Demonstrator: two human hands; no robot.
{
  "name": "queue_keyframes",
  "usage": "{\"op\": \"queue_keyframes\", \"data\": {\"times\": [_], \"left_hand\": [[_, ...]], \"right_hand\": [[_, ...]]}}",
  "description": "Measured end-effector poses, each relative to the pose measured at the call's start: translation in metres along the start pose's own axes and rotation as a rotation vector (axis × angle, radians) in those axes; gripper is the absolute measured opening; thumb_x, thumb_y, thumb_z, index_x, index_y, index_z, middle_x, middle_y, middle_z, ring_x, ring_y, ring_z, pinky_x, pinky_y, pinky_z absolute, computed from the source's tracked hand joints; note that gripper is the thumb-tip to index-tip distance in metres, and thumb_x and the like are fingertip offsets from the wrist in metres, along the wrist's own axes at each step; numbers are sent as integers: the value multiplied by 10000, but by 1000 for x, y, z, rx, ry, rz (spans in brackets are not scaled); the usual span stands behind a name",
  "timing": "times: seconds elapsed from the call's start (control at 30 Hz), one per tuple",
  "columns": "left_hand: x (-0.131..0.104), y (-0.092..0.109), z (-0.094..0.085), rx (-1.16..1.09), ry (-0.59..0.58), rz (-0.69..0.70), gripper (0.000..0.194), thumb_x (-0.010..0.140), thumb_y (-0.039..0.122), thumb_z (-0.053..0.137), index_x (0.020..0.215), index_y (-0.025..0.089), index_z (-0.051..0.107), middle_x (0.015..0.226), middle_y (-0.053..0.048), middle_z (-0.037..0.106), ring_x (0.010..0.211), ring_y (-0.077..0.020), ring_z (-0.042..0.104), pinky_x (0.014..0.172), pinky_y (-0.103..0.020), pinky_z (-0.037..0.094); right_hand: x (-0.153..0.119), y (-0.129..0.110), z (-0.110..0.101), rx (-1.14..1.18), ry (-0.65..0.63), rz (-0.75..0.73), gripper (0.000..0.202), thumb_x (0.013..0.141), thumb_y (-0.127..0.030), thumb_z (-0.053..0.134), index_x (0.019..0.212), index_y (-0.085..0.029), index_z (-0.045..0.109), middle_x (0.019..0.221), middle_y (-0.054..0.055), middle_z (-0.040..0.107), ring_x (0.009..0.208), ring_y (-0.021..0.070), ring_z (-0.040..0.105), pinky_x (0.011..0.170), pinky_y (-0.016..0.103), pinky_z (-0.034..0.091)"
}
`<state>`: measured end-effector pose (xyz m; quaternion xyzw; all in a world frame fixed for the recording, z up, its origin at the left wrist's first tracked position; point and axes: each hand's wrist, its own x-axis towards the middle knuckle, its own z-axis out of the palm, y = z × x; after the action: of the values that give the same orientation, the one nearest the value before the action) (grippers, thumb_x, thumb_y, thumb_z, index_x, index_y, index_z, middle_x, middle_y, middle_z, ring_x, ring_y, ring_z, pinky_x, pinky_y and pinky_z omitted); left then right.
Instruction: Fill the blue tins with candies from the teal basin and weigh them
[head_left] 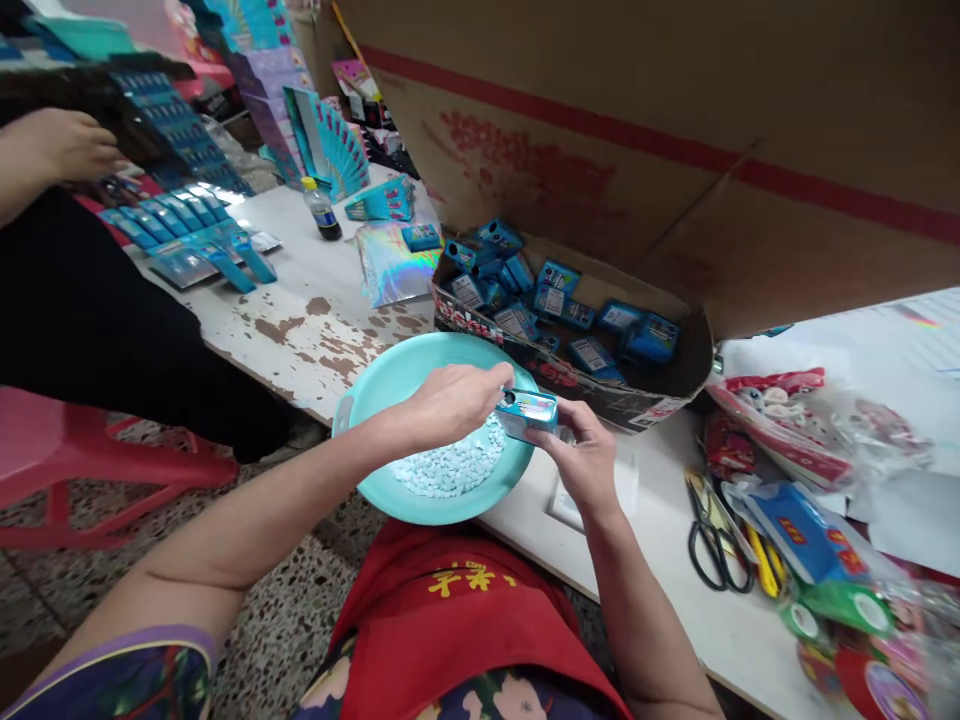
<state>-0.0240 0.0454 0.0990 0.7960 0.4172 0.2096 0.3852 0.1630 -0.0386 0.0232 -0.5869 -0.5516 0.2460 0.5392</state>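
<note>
Above the right side of a turquoise basin [375,490], a small blue box [531,408] is held in my right hand [589,452], its fingers and thumb on the box's right end. My left hand [459,402] reaches over the basin, its fingers pressed together at the left end of the box; what they hold, if anything, is hidden. Many small pale-blue pieces [450,468] lie in the bottom of the basin. Behind it, an open cardboard tray [615,405] holds several similar blue boxes [551,290].
Black-handled scissors [716,550], a yellow cutter [766,562] and tape rolls [870,608] lie at the right. A yellow-capped bottle [322,212] stands back left. Another person's hand [75,145] is at far left, near a red stool [97,460]. A large carton [637,150] rises behind.
</note>
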Motion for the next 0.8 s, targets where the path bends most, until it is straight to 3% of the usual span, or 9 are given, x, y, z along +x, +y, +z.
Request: {"op": "queue_keyframes", "data": {"times": [0.13,0.3,0.4,0.47,0.53,0.7,0.8], "left_hand": [[-4,-6,-10,34,-66,78,185,865,311,522,960,253,671,687,1,564,630,-167,474,630,-273,318],[-24,-46,-11,-151,32,-107,288,900,409,451,1028,225,632,663,11,544,599,-150,486,582,-262,367],[-37,-79,2,45,-39,-118,261,849,390,533,1012,233,665,904,-53,676,893,-240,604,805,-346,440],[-43,-93,10,147,-73,-78,272,825,386,581,1039,250,678,1130,-74,674,1132,-300,552,978,-409,384],[-45,-94,13,95,-25,-76,323,849,409,564,1124,267,654,1228,-68,642,1176,-292,539,1013,-401,374],[-37,-71,11,-174,204,-56,488,848,399,591,1323,300,537,1271,-50,584,1052,-229,586,847,-317,472],[-33,-62,13,-208,188,-62,476,764,380,694,1226,296,612,1170,-38,626,1020,-239,572,851,-323,459]], "right_hand": [[-3,11,8,271,-26,148,391,632,-273,840,1000,-238,711,972,11,689,921,194,633,871,361,498],[-4,21,8,501,28,269,420,586,-262,861,975,-229,707,927,5,725,858,196,654,833,376,530],[-2,29,13,546,80,265,412,567,-247,864,948,-225,707,895,-4,727,823,181,650,810,355,532],[2,33,21,538,91,242,413,575,-252,859,957,-224,704,916,-1,726,850,182,651,836,358,526],[5,37,30,505,78,232,414,582,-266,856,962,-218,701,927,4,719,881,190,649,871,374,518],[8,36,53,502,38,253,442,569,-276,863,972,-216,692,933,3,700,902,196,646,908,397,512],[10,28,65,516,-21,262,435,578,-291,856,973,-222,686,926,9,704,894,211,656,889,412,531]]}}
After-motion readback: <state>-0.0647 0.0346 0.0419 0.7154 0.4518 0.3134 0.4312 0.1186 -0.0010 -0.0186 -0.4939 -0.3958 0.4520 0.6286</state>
